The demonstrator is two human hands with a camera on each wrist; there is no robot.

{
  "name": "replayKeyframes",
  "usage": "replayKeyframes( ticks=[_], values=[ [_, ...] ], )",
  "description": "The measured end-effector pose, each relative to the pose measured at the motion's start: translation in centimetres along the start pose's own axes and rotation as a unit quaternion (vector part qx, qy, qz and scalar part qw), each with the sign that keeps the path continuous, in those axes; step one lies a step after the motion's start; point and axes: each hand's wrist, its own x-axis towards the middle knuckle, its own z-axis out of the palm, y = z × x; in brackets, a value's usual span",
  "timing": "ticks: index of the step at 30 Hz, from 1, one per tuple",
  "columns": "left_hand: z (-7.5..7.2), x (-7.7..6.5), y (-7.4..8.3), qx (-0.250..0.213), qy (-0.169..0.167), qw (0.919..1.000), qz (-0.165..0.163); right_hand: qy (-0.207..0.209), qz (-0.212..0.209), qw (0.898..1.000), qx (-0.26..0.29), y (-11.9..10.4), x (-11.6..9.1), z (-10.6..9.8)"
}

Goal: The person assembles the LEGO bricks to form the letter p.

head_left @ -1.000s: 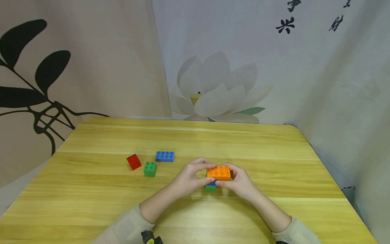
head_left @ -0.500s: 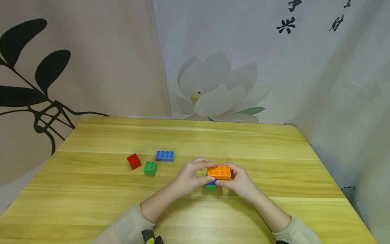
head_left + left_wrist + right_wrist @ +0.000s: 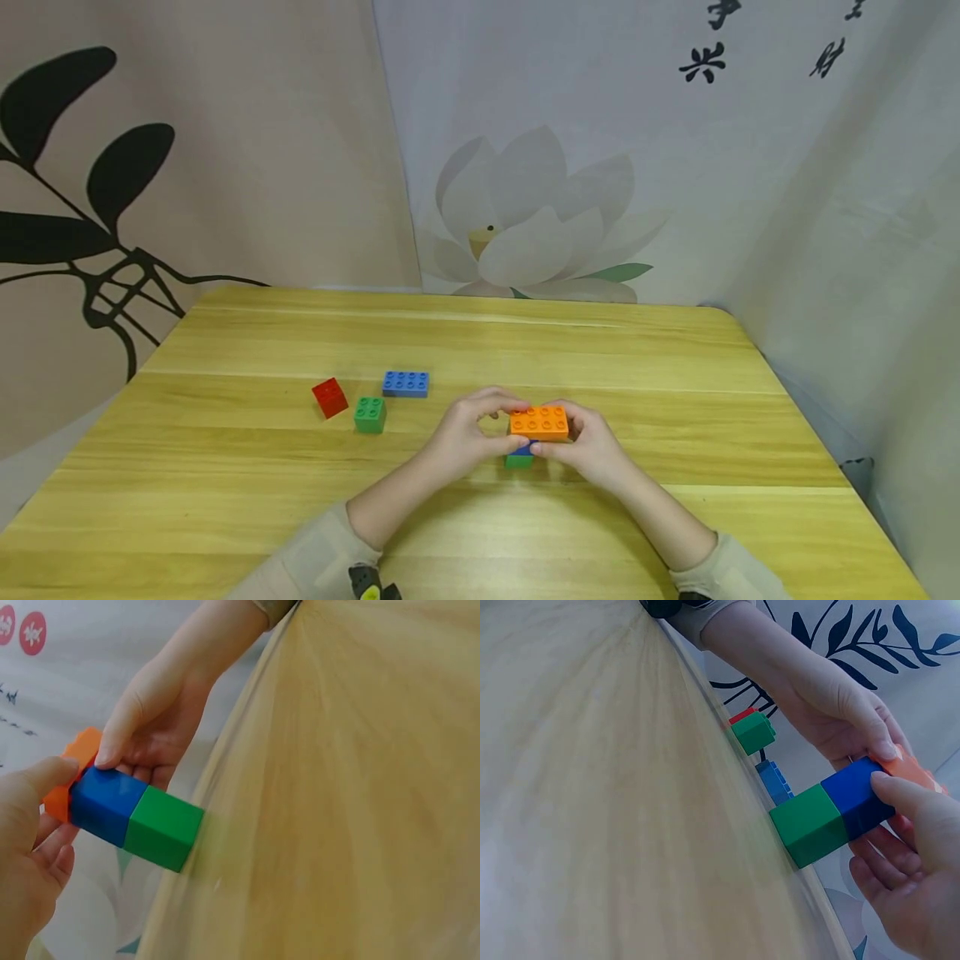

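A small stack of toy building bricks stands on the table, with a green brick (image 3: 519, 461) at the bottom, a blue brick (image 3: 109, 806) in the middle and a longer orange brick (image 3: 538, 423) on top. The orange brick reaches out to the right beyond the two below. My left hand (image 3: 468, 429) pinches its left end between thumb and fingers. From the other side my right hand (image 3: 588, 446) grips the stack, thumb on the blue brick just under the orange one and fingers behind. The fingertips at the back are partly hidden.
To the left on the wooden table (image 3: 247, 483) lie a loose red brick (image 3: 330, 398), a small green brick (image 3: 370, 415) and a longer blue brick (image 3: 406, 384). A printed cloth (image 3: 300, 167) hangs behind the table's far edge.
Hardly anything differs. The orange brick and the fingers have shifted only very slightly; both hands keep their hold, and the loose bricks stay put.
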Motion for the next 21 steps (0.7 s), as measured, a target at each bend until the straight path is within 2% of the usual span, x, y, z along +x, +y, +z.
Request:
replayKeyframes(
  ticks=[21],
  values=[
    [-0.31,0.33,0.41,0.017,-0.016,0.9995,0.020,-0.003,-0.002,1.000,-0.005,0.04,-0.05,-0.08]
  ],
)
